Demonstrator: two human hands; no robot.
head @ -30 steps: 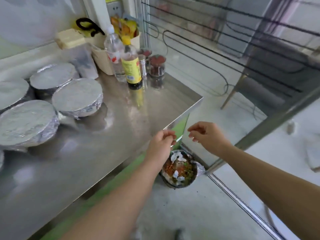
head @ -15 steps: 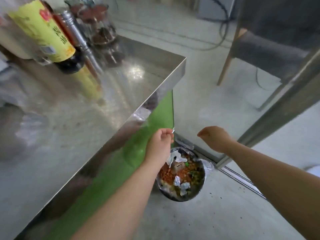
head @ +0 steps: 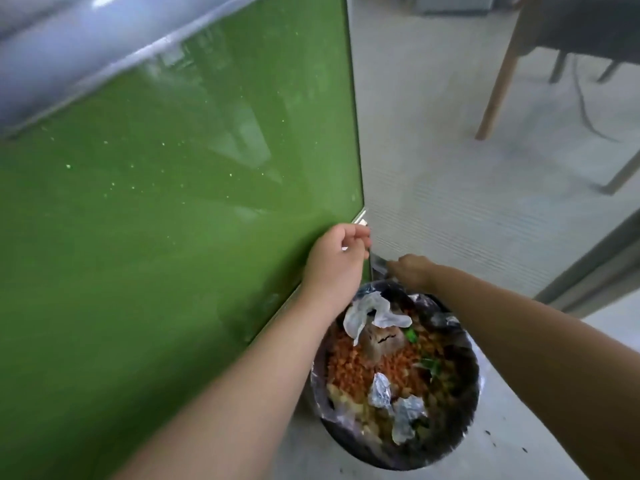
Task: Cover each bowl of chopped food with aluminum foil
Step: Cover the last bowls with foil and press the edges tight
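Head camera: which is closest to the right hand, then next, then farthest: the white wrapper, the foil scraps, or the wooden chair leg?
1. White wrapper, top of the bin, just below the right hand.
2. Foil scraps, lower in the bin, toward the camera.
3. Wooden chair leg, across the floor, upper right.

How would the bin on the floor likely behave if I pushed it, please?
Probably heavy, since food scraps fill the bin nearly to its rim. Being full and wide, it would likely slide rather than tip. Its plastic liner looks floppy.
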